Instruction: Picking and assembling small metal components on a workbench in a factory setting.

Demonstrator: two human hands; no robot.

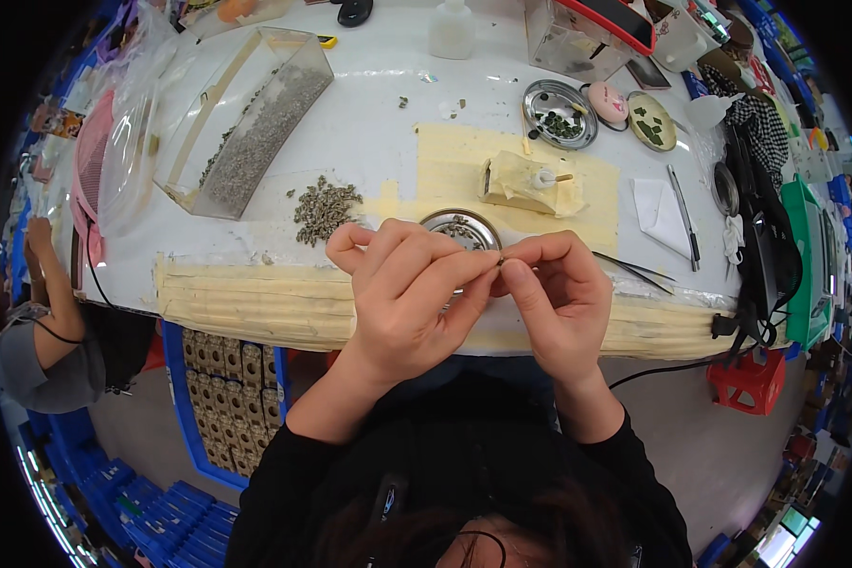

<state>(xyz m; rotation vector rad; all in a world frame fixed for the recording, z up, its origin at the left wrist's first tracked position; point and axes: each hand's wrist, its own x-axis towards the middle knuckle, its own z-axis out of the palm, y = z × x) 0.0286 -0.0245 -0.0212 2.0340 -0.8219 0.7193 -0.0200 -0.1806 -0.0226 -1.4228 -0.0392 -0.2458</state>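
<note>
My left hand (402, 298) and my right hand (568, 298) meet over the near edge of the table. Both are closed in a pinch, fingertips together on a tiny dark piece (501, 261), too small to make out its kind. Just behind my fingers sits a round metal dish (458, 213) with several small greyish parts in it, partly hidden by my left hand. To its left lies a loose heap of small grey-brown parts (326, 210). Tweezers (642, 273) rest to the right of my right hand. Beyond the dish stands a tape-covered block (525, 187) with a white nub on top.
At the far left stands a clear box (289, 52) holding many small grey parts. Dishes with dark green pieces (560, 125) sit far right, near a white bottle (452, 30) and a red-cased phone (615, 21). Below are a blue crate (191, 417) and a red stool (748, 381). Another person (52, 350) sits left.
</note>
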